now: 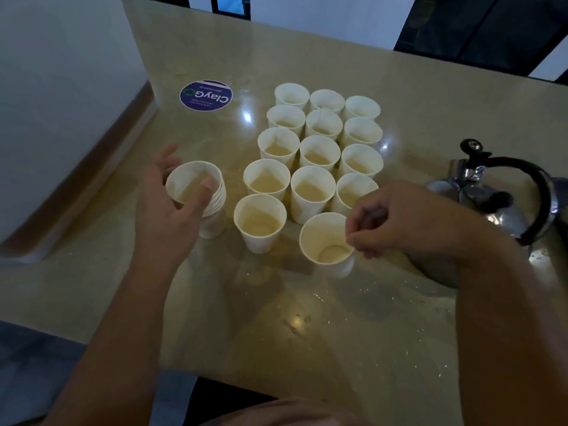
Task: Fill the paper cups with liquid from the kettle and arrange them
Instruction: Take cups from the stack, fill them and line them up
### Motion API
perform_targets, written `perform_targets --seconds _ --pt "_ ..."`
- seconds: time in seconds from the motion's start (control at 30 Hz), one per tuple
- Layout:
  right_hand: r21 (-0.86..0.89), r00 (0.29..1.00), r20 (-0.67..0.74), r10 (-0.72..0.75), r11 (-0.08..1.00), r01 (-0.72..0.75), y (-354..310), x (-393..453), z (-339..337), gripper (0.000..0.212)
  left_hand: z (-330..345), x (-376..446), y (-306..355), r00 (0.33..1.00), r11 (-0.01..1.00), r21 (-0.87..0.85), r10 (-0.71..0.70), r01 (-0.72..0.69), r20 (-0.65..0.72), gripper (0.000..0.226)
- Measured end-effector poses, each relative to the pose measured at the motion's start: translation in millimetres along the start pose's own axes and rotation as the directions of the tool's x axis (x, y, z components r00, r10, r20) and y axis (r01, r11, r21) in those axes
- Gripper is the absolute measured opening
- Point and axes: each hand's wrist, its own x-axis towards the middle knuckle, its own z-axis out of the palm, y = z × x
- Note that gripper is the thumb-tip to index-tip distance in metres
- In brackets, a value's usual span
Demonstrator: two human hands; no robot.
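Note:
Several white paper cups point(319, 152) with pale liquid stand in three rows on the beige table point(307, 318). The front left-row cup point(260, 222) holds liquid. An empty cup point(325, 241) stands at the front of the middle row, and my right hand point(399, 219) pinches its right rim. My left hand point(172, 204) grips a stack of nested paper cups point(199, 195) at the left, thumb over the rim. A shiny metal kettle point(498, 198) with a black handle stands at the right, apart from both hands.
A round purple sticker point(206, 95) lies on the table behind the stack. A white wall panel runs along the left edge. The table's near edge is close to my body. Small droplets speckle the surface in front of the cups.

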Motion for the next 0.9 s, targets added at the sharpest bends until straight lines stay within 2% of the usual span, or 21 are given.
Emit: perform_targets --seconds 0.2,0.33,0.5,0.57,0.63,0.67,0.73,0.8,0.9 --pt "0.012 1.000 -0.029 0.002 1.000 -0.002 18.9 23.1 16.6 0.008 1.0 -8.9 19.4 0.986 0.985 0.107 0.144 -0.135 -0.088 0.060" --pt "0.055 0.993 -0.121 0.015 0.998 -0.009 23.2 29.1 19.5 0.010 12.5 -30.1 37.6 0.887 0.895 0.219 0.427 -0.388 -0.176 0.044" --pt "0.058 0.993 -0.120 -0.012 0.998 0.019 25.4 23.7 16.2 0.019 37.4 -43.4 55.0 0.865 0.867 0.085 0.496 -0.491 -0.072 0.033" --pt "0.118 0.971 -0.236 -0.023 0.992 0.053 26.0 13.1 7.7 0.019 49.9 -49.2 71.8 0.848 0.848 -0.005 0.529 -0.529 0.007 0.030" --pt "0.167 0.882 -0.468 -0.048 0.976 0.141 30.1 1.5 -7.2 0.010 64.5 -53.4 90.2 0.818 0.824 -0.087 0.566 -0.560 0.100 0.026" --pt "0.139 0.807 -0.587 -0.060 0.975 0.173 33.8 -4.5 -16.3 0.007 72.7 -55.1 99.1 0.797 0.811 -0.120 0.585 -0.573 0.148 0.026" --pt "0.054 0.608 -0.791 -0.064 0.983 0.174 45.4 -14.9 -34.5 0.008 91.1 -56.3 115.9 0.744 0.784 -0.160 0.619 -0.599 0.250 0.024" --pt "0.033 0.410 -0.911 -0.027 0.990 0.138 59.3 -25.7 -50.7 0.007 112.5 -56.3 132.9 0.693 0.781 -0.199 0.620 -0.592 0.369 0.021" --pt "0.033 0.239 -0.970 0.036 0.999 -0.017 85.5 -31.0 -61.6 0.014 143.0 -53.4 153.4 0.647 0.809 -0.210 0.570 -0.548 0.506 0.019"
